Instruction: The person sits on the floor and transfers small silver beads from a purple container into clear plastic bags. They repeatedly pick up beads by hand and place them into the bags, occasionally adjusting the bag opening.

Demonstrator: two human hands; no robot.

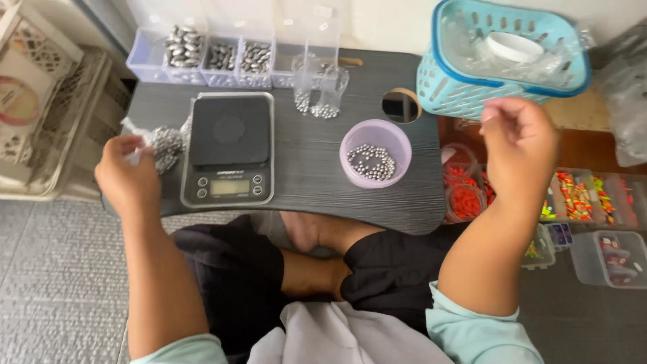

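Head view of a seated person at a dark grey wood-grain tabletop (310,162). The left hand (125,178) pinches a small clear plastic bag of silvery metal balls (165,145) at the tabletop's left edge, just beside a black digital scale (229,148). The right hand (519,138) is raised and curled closed near a light blue plastic basket (502,57); whether it holds anything cannot be told. A lilac round bowl of steel balls (375,154) stands right of the scale. Risk: a slack pinch would likely tip the bag, spilling balls off the edge.
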